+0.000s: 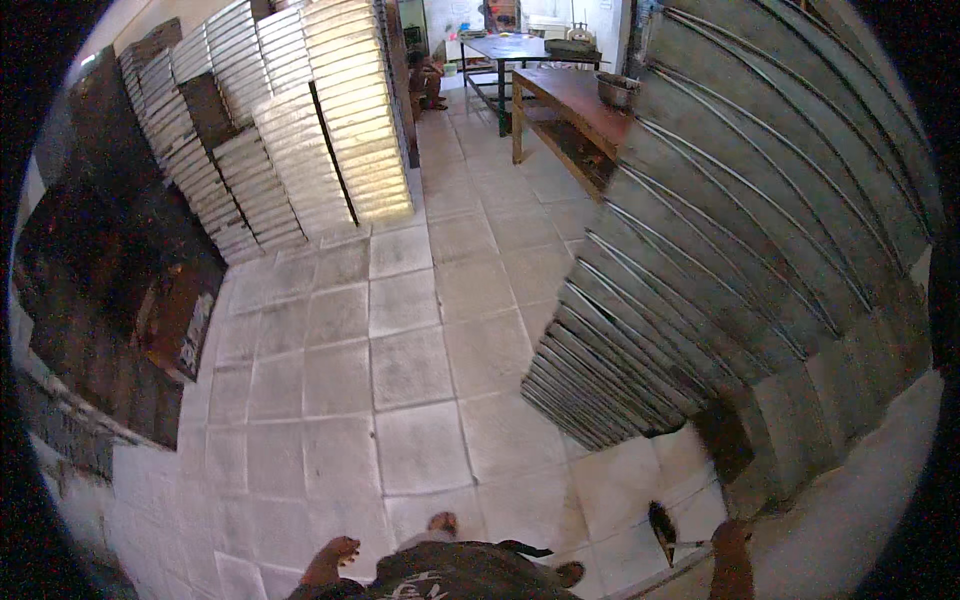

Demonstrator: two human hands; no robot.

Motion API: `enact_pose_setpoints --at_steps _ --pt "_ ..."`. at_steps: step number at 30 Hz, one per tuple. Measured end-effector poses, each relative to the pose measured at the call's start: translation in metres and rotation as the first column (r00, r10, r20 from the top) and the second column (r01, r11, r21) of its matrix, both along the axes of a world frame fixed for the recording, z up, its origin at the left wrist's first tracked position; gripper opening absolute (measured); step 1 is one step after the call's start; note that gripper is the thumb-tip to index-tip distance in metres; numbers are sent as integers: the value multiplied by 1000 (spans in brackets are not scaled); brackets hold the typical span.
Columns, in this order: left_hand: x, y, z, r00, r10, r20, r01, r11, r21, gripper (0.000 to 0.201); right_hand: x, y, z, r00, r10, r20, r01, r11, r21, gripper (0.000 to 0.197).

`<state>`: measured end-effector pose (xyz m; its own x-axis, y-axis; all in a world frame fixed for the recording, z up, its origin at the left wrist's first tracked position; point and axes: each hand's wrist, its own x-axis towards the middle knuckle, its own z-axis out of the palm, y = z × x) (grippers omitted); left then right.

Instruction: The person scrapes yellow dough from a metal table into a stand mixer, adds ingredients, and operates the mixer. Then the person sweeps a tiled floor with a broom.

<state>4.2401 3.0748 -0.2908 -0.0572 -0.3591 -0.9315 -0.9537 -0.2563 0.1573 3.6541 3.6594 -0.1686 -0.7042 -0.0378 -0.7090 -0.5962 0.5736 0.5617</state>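
Note:
At the lower right, my right hand is closed around the thin pale handle of a tool with a dark oval head. Whether it is a brush or something else, I cannot make out. The head hangs over the floor tiles, left of the hand. My left hand is beside my body at the lower left, fingers loosely bent and apart, with nothing visible in it. Close ahead of my right hand rises a tall stack of grey metal trays with rolled edges.
Pale-edged tray stacks stand at the back left, near a dark opening with a brown box. A wooden table bears a metal bowl. Behind is another table, with a person seated low. Square tiles cover the floor.

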Motion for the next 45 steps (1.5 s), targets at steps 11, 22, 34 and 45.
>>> enact_pose_setpoints --at_steps 11,22,34,45 --pt "-39 -199 7 864 248 -439 -401 865 -302 42 -3 -310 77 859 -191 475 365 878 -308 37" --pt "-192 -386 40 890 116 -441 -276 907 -319 37 -58 -626 -69 476 -302 826 869 305 -390 37" --pt "-268 -516 -17 866 454 -211 -429 890 155 54 -288 -843 -75 594 -355 722 804 270 -529 39" --pt "-690 -975 4 880 -333 -339 55 780 -623 44 -467 -1023 -46 638 -350 686 731 -2 -682 33"
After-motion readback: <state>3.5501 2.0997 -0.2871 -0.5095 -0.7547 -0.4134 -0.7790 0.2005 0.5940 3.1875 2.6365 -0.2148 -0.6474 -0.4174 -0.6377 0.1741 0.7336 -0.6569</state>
